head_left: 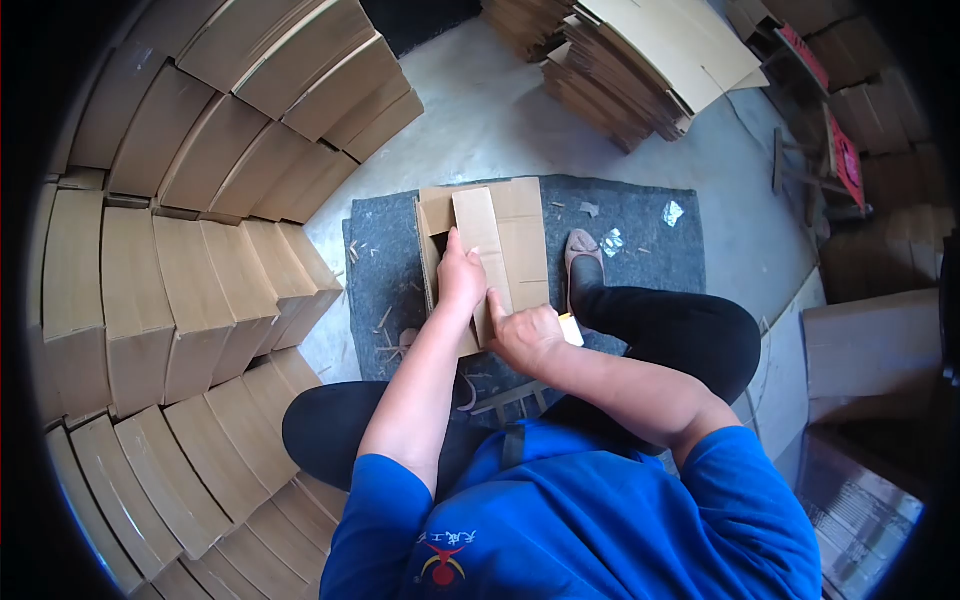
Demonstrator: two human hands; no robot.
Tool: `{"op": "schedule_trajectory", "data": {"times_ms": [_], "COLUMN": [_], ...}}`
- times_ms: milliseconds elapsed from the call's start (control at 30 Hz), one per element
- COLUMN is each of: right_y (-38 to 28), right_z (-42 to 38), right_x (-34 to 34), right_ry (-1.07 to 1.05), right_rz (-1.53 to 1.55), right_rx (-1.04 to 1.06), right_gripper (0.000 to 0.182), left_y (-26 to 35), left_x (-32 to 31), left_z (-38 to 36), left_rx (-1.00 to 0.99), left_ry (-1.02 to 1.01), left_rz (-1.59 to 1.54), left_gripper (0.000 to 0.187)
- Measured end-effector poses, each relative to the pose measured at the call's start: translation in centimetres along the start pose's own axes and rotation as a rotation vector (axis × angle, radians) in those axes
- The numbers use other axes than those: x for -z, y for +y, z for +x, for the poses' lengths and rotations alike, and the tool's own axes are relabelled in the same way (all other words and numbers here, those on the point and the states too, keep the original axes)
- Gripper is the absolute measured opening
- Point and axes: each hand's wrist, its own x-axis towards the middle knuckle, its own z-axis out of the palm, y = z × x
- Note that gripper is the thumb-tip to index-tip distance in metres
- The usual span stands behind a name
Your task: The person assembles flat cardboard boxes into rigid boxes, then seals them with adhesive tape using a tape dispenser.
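Observation:
A cardboard box (520, 235) lies between my feet, with a long, lighter cardboard flap (476, 215) across its top. My left hand (461, 277) is closed on the flap's left edge, beside a dark gap into the box. Lower down, my right hand (528, 335) presses an extended index finger on the flap while its other fingers curl under. A small white and yellow item (571, 329) shows at the right hand's outer side; its kind and whether the hand grips it are hidden.
A dark grey mat (650, 260) lies under the box, with scraps of clear plastic (612, 241) on it. Stacked cartons (150, 290) rise along the left. Flattened cardboard (640, 70) is piled ahead on the floor. More boxes (875, 345) stand at right.

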Motion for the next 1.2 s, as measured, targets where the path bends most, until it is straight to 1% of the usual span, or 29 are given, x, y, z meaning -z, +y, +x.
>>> {"op": "schedule_trajectory", "data": {"times_ms": [33, 100, 133, 167, 200, 233, 267, 300, 333, 367, 400, 433, 467, 500, 533, 567, 600, 667, 733, 767, 800, 933, 967, 1067, 1133, 1167, 1200], "right_y": [0.1, 0.3, 0.4, 0.5, 0.5, 0.4, 0.5, 0.7, 0.8, 0.8, 1.0, 1.0, 1.1, 1.2, 1.3, 1.5, 1.6, 2.0, 2.6, 2.9, 3.7, 5.1, 6.0, 6.8, 6.6, 6.5, 6.6], "right_z": [0.4, 1.3, 1.4, 1.2, 0.6, -0.2, -0.6, -0.6, -0.6, -0.7, -0.5, -0.4, -0.3, -0.1, 0.4, 0.5, 0.4, 0.2, 0.4, 1.0, 2.1, 7.3, 9.3, 13.7, 15.0, 15.4, 15.3], "right_x": [-0.6, -1.8, -2.3, -1.9, -1.1, -0.1, 0.4, -0.7, -0.8, -0.8, -1.1, -0.9, -0.6, -0.2, 0.1, 0.6, 1.3, 3.0, 5.3, 6.9, 7.7, 13.2, 13.7, 14.1, 13.2, 12.3, 12.0], "right_ry": [0.020, 0.007, -0.007, 0.005, 0.001, -0.001, -0.003, 0.092, 0.097, 0.102, 0.108, 0.108, 0.071, 0.032, 0.004, 0.004, -0.031, -0.067, -0.120, -0.189, -0.143, 0.043, 0.053, 0.035, 0.006, 0.010, 0.002], "right_rz": [-0.025, -0.028, -0.026, -0.004, 0.001, -0.018, -0.041, -0.056, -0.054, -0.052, -0.059, -0.065, -0.050, -0.036, -0.010, -0.018, -0.030, -0.052, -0.052, -0.053, -0.034, -0.131, -0.128, -0.164, -0.153, -0.092, -0.097], "right_rx": [0.009, 0.011, 0.006, -0.005, 0.001, 0.011, 0.023, 0.039, 0.049, 0.059, 0.072, 0.083, 0.076, 0.067, 0.036, 0.033, 0.037, 0.045, 0.076, 0.010, -0.043, -0.210, -0.164, -0.076, 0.024, 0.003, 0.007], "right_gripper": [0.082, 0.081, 0.079, 0.083, 0.083, 0.086, 0.089, 0.094, 0.094, 0.094, 0.094, 0.094, 0.091, 0.088, 0.083, 0.083, 0.079, 0.076, 0.059, 0.042, 0.035, 0.039, 0.048, 0.057, 0.057, 0.058, 0.058], "left_y": [1.3, 2.4, 3.4, 3.8, 4.0, 3.9, 3.0, 1.4, -0.3, -1.8, -3.3, -3.5, -3.6, -3.1, -2.3, -1.5, -1.3, -1.2, -0.9, -0.9, -0.9, -1.0, -1.1, -1.2, -1.1, -1.1, -1.1], "left_x": [0.3, 0.9, 2.0, 3.2, 4.6, 5.9, 6.8, 7.4, 7.5, 7.0, 6.0, 4.8, 3.6, 2.5, 1.8, 1.5, 1.2, 1.1, 1.2, 1.2, 1.1, 0.9, 0.8, 1.0, 1.1, 1.1, 1.1], "left_z": [-1.3, -3.5, -5.0, -6.2, -7.2, -8.0, -8.5, -8.6, -8.5, -8.6, -8.3, -8.3, -8.1, -8.0, -7.9, -7.6, -7.5, -7.7, -7.8, -7.9, -8.0, -8.1, -8.0, -8.0, -8.0, -7.9, -7.7], "left_rx": [-0.090, -0.345, -0.484, -0.562, -0.642, -0.633, -0.567, -0.463, -0.349, -0.179, -0.096, -0.160, -0.224, -0.194, -0.105, -0.018, -0.036, -0.040, -0.044, -0.047, -0.049, -0.077, -0.078, -0.071, -0.065, -0.065, -0.072], "left_ry": [0.102, 0.110, 0.143, 0.226, 0.308, 0.382, 0.437, 0.401, 0.317, 0.177, 0.048, 0.004, 0.042, 0.057, 0.052, 0.046, 0.085, 0.077, 0.075, 0.076, 0.075, 0.112, 0.119, 0.109, 0.125, 0.134, 0.146], "left_rz": [0.149, 0.158, 0.110, 0.133, 0.158, 0.186, 0.253, 0.236, 0.276, 0.265, 0.103, -0.130, 0.140, 0.277, 0.387, 0.493, 0.539, 0.583, 0.633, 0.630, 0.627, 0.668, 0.671, 0.659, 0.639, 0.624, 0.616], "left_gripper": [0.057, 0.056, 0.051, 0.050, 0.048, 0.047, 0.049, 0.056, 0.069, 0.082, 0.089, 0.093, 0.093, 0.087, 0.083, 0.079, 0.072, 0.071, 0.070, 0.069, 0.069, 0.068, 0.068, 0.069, 0.069, 0.069, 0.069]}}
